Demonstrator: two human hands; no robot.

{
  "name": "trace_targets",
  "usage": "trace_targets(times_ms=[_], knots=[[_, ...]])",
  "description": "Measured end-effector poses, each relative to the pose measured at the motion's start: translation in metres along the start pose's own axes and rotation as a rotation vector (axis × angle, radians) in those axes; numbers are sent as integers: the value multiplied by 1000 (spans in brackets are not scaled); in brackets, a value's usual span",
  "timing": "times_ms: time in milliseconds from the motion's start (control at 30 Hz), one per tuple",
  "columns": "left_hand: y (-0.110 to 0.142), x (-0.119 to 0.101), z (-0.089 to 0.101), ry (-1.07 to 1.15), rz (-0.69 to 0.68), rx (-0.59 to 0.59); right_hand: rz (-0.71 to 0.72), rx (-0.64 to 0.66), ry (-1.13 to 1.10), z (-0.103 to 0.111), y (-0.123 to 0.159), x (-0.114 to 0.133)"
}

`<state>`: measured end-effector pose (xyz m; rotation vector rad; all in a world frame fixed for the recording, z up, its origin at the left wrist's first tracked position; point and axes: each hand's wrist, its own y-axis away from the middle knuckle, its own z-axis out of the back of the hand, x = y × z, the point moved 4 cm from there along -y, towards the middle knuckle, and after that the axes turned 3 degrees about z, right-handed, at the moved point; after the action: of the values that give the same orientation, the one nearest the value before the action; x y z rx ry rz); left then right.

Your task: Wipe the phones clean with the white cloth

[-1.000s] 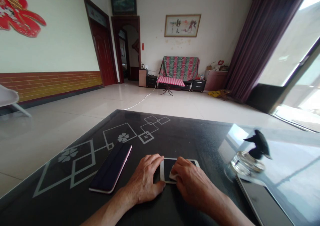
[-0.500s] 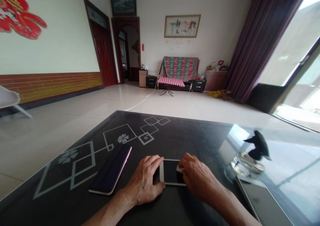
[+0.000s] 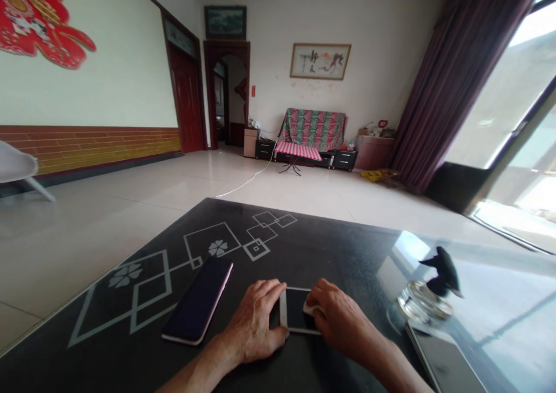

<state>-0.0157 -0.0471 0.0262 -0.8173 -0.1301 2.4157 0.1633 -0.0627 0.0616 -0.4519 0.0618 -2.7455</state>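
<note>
A white-framed smartphone (image 3: 296, 310) lies flat on the black table, its dark screen facing up. My left hand (image 3: 259, 322) grips its left end, thumb at the near edge and fingers at the far corner. On the screen's right part, my right hand (image 3: 334, 312) presses a small white wipe (image 3: 313, 309) with bent fingers; whether it is cloth or paper I cannot tell. That hand hides the phone's right end. Left of my hands lies a second, larger phone (image 3: 200, 300) with a dark screen and pinkish edge.
A clear spray bottle (image 3: 423, 301) with a black trigger head stands on the right of the glossy table (image 3: 347, 248). Nearer me lies a grey flat device (image 3: 447, 358). Beyond are a cloth-covered seat (image 3: 313, 127), a checked small table (image 3: 299, 150) and a white chair (image 3: 17, 164).
The view has tilted up a little, so everything sits lower. My right hand and the wipe have slid slightly left over the screen. My left hand keeps its hold on the phone.
</note>
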Motion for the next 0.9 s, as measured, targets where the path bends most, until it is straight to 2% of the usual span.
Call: trace_targets(times_ms=[167,333,433,633,900], knots=[[0,0,0,16,-35,-36,-9,-89,11,0,2,-8],[1,0,1,6,-56,-46,-15,-289,72,-6,26,7],[1,0,1,-8,-65,-50,-22,-346,66,-12,40,15],[0,1,-1,-38,-89,-54,8,-493,29,-23,53,9],[-1,-1,-2,-99,-96,-6,-123,-546,97,-26,53,1]])
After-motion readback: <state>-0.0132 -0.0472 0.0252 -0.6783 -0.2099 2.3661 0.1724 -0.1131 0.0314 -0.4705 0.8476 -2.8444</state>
